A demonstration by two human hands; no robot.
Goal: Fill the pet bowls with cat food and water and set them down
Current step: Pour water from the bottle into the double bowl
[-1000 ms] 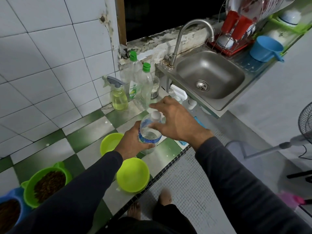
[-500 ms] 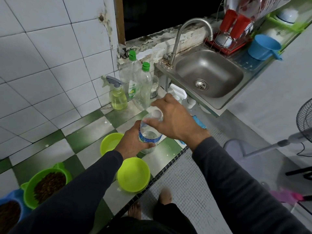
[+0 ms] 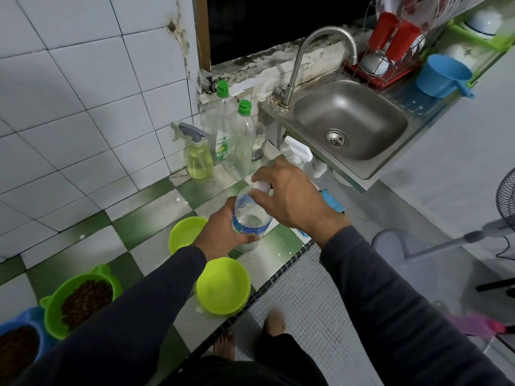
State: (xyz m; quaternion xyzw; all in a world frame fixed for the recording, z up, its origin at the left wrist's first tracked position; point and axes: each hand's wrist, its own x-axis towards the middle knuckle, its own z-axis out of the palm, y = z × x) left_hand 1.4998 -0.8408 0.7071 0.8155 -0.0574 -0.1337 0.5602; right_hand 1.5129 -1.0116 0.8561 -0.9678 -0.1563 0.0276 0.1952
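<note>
Left hand: we see our left hand (image 3: 220, 240) wrapped around the lower body of a water bottle (image 3: 249, 218), holding it upright above the counter (image 3: 156, 207).
Right hand: our right hand (image 3: 289, 196) sits on top of the bottle, fingertips pinching its white cap (image 3: 262, 186).
Bottle: clear plastic with a blue label band, partly filled with water; it stands between the two lime bowls.
Far bowl: a lime green bowl (image 3: 185, 235) rests on the checkered counter just behind our left wrist.
Near bowl: a second lime green bowl (image 3: 223, 285) sits at the counter's front edge, partly under our left sleeve.
Food bowls: at the far left we find a green eared bowl (image 3: 80, 299) holding brown kibble, and beside it a blue bowl (image 3: 19, 346), also with kibble, cut off by the frame.
Behind: a yellow spray bottle (image 3: 198, 160) and two green-capped bottles (image 3: 239, 140) stand against the tiled wall.
Right side: a steel sink (image 3: 351, 121) with a curved tap (image 3: 320, 48), and a blue scoop (image 3: 443, 75) on the drainer.
</note>
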